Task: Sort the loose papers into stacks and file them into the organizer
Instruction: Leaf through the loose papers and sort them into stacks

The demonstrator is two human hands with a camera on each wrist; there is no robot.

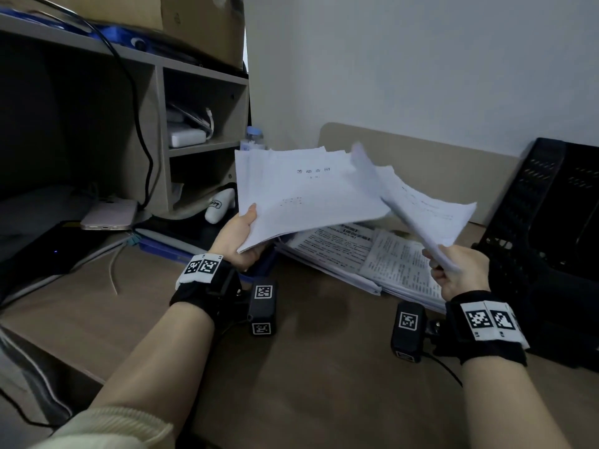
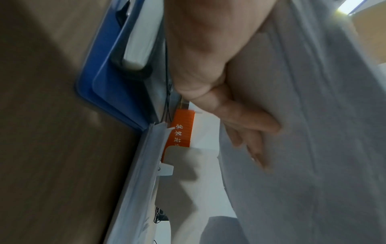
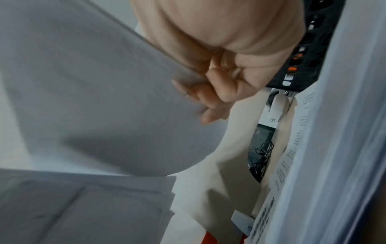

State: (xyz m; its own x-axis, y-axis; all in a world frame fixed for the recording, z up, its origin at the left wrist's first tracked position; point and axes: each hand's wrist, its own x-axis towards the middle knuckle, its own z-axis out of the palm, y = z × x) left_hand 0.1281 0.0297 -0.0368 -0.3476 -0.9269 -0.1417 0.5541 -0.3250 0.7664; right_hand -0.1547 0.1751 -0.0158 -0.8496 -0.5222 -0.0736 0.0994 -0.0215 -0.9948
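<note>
My left hand (image 1: 241,236) holds a thick stack of white papers (image 1: 301,196) by its lower left corner, thumb on top; in the left wrist view its fingers (image 2: 246,122) lie under the stack (image 2: 313,132). My right hand (image 1: 460,270) pinches a thin sheaf of papers (image 1: 421,205) by its near corner, tilted up and blurred; the right wrist view shows the fingers (image 3: 219,92) curled on the sheaf (image 3: 94,90). More printed papers (image 1: 366,257) lie on the desk beneath both. The black mesh organizer (image 1: 547,215) stands at the right, just past my right hand.
A wooden shelf unit (image 1: 194,131) with chargers stands at the back left, with a phone (image 1: 110,213), a dark device (image 1: 48,247) and cables below it. A blue folder (image 1: 162,247) lies by my left wrist. A beige board (image 1: 421,163) leans on the wall.
</note>
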